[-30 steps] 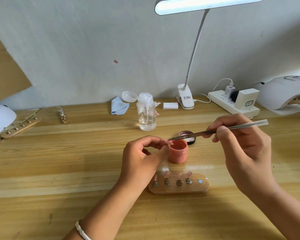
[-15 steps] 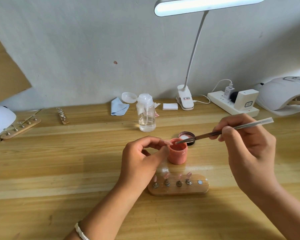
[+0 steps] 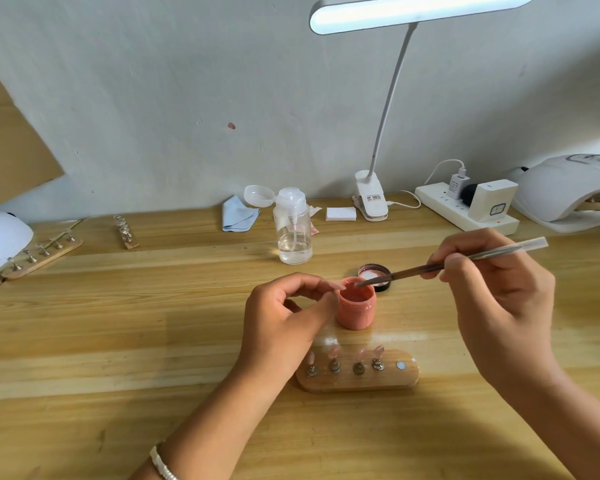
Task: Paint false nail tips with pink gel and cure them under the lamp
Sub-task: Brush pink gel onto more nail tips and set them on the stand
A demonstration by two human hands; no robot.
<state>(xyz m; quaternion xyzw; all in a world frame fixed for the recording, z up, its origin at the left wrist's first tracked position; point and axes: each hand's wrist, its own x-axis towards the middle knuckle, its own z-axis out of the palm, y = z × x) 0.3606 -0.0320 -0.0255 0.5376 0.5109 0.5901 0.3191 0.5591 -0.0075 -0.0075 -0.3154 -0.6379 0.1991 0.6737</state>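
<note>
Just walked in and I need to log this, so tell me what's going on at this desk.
A person is loading a brush with pink gel. The right hand holds a thin brush with its tip dipped into the open pink gel jar. The left hand pinches what looks like a false nail tip beside the jar's rim. In front, a wooden holder carries four tips, with one spot empty. The curing lamp sits far right.
</note>
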